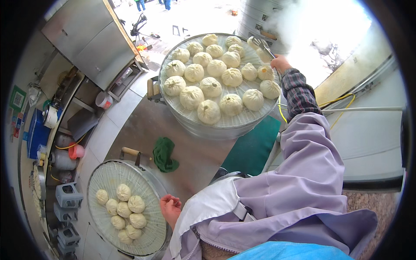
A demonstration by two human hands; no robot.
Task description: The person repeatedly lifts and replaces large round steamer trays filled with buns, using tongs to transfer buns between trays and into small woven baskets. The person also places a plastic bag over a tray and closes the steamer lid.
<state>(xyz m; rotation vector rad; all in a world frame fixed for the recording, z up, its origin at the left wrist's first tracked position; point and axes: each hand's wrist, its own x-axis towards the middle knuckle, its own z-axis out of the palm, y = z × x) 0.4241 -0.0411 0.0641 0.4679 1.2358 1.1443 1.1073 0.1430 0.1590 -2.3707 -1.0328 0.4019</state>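
Note:
My right hand [281, 63] grips metal tongs [267, 49] over the far right rim of a large round steamer tray [240, 122]. Pleated steamed buns [216, 68] cover its mesh liner. The tong tips are beside pale buns at that rim; whether they pinch one, I cannot tell. Low in view, my left hand [170, 209] has its fingers curled, with nothing visible in them. It is next to the rim of a second steamer tray [97, 224], where smaller buns [123, 209] sit clustered on the mesh.
Between the steamers, a crumpled green cloth [164, 154] lies on the metal tabletop [195, 152], near a wooden steamer handle [130, 150]. Steam drifts around a tall steamer stack [256, 19] at the back right. Plastic stools [69, 195] and a metal cabinet [94, 42] stand left.

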